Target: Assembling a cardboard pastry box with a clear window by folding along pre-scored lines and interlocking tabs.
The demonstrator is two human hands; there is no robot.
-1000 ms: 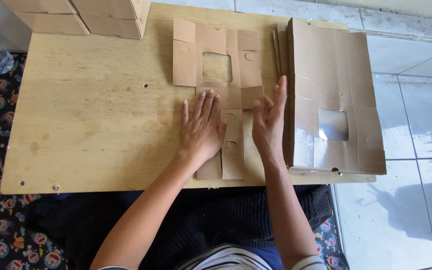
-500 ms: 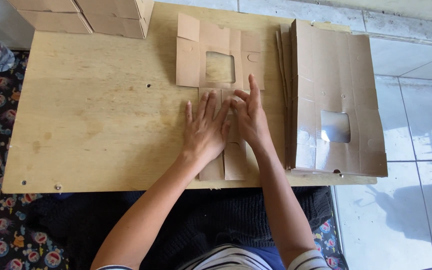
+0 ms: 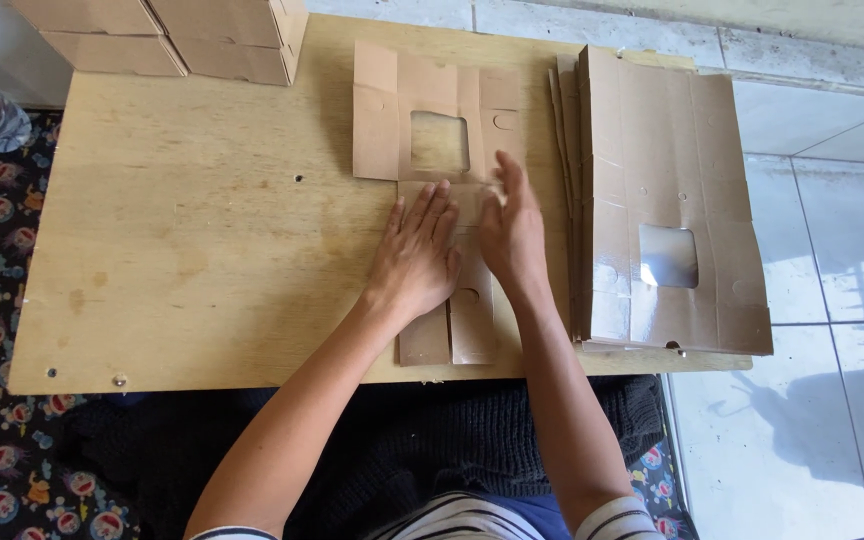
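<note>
Seen from above: right hand (image 3: 512, 235), fingers together and flat, shifted left off the stack of flat box blanks (image 3: 667, 200) onto the unfolded cardboard blank (image 3: 439, 140) mid-bench (image 3: 182, 250), beside spread left hand (image 3: 420, 255) pressing its lower flap down.

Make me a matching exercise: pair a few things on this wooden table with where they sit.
Things:
1. flat cardboard sheet
2. stack of cardboard sheets
3. folded boxes
4. left hand

Places:
A. far left corner of the table
B. right side of the table
C. pressed flat on the sheet, beside the right hand
D. middle of the table, under both hands

Pairs: 1-D, 2-B, 3-A, 4-C
</note>
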